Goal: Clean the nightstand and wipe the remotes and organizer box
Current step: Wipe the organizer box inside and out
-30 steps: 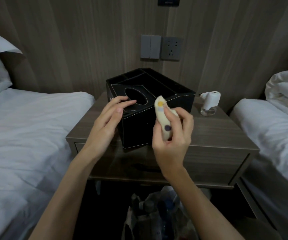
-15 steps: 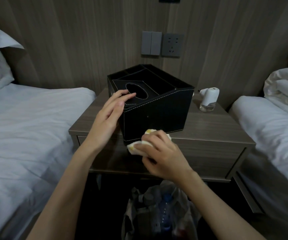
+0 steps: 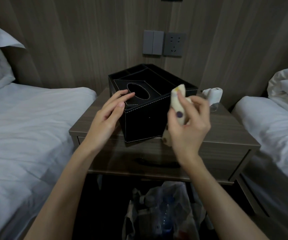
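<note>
Right hand point(image 3: 188, 122) clamps the spotted cloth point(image 3: 177, 108) against the organizer box point(image 3: 145, 122) front-right face. Left hand point(image 3: 108, 116), fingers loose and holding nothing, steadies its top on the nightstand point(image 3: 226, 134). Box wipe looks mid-way; no remotes visible.

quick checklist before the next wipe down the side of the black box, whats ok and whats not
1. Cloth gripped in the right hand: ok.
2. Left hand steadying the organizer box, fingertips on its top panel: ok.
3. Box fully on the nightstand: not ok, its near corner sits at the front edge.
4. White dispenser clear of the wiping path, standing apart to the right: ok.
5. Remotes out of the box: cannot tell, compartments are dark.
6. Cloth clean enough: cannot tell.
</note>
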`<state>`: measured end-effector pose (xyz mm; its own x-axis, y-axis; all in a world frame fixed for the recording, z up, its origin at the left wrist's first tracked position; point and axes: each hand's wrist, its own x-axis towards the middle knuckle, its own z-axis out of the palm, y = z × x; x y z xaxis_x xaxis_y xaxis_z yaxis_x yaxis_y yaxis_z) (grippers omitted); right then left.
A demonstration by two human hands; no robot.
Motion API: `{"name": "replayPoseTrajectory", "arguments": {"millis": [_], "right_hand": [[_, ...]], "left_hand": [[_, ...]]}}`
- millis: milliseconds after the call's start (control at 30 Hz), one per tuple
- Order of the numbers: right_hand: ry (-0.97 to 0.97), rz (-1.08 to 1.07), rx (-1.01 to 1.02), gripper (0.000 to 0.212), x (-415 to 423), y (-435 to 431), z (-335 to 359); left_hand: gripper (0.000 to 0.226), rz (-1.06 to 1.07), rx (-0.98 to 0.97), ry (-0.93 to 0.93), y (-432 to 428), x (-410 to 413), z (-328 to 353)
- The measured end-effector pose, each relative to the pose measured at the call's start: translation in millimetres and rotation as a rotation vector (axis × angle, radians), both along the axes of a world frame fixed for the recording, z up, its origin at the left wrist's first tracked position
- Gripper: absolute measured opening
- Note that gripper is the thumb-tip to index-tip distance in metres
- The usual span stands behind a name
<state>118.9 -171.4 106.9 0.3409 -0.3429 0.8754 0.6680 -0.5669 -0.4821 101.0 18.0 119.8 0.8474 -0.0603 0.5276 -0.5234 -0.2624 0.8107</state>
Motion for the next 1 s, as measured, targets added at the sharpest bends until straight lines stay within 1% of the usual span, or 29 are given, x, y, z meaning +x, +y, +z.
{"name": "replayPoseTrajectory", "arguments": {"millis": [167,300,333,433,533,633,700,733,800,833,900,967,1000], "right_hand": [[-0.039,0.056,-0.192,0.04,-8,18,-9],[-0.088,0.101,-0.554,0.035,-15,23,-13],[-0.083,0.12,-0.622,0.035,-18,26,-16],[-0.041,0.234,-0.737,0.033,-21,30,-29],[0.019,0.336,-0.928,0.026,-21,21,-41],[0.076,0.359,-1.082,0.024,-21,8,-44],[0.034,0.316,-1.071,0.02,-24,-1,-37],[-0.015,0.277,-1.015,0.016,-25,-6,-31],[-0.111,0.16,-0.833,0.013,-25,-19,-13],[-0.138,0.089,-0.738,0.014,-23,-28,-4],[-0.139,-0.042,-0.573,0.022,-17,-47,13],[-0.1,-0.126,-0.469,0.031,-10,-62,24],[-0.078,-0.135,-0.449,0.033,-6,-67,26]], "left_hand": [[0.031,-0.002,0.018,-0.01,1,3,-1],[0.034,-0.005,0.023,-0.048,3,5,-3],[0.034,-0.002,0.03,-0.05,3,5,-3],[0.033,0.01,0.032,-0.044,3,4,-4],[0.033,0.027,0.051,-0.059,4,6,-5],[0.033,0.04,0.059,-0.068,4,5,-6],[0.033,0.042,0.049,-0.083,2,4,-7],[0.033,0.048,0.041,-0.088,0,4,-8],[0.033,0.068,0.014,-0.08,-5,2,-8],[0.032,0.08,-0.001,-0.075,-7,0,-8],[0.031,0.102,-0.026,-0.066,-13,-3,-9],[0.034,0.119,-0.034,-0.067,-18,-5,-9],[0.036,0.126,-0.036,-0.07,-19,-6,-9]]}}
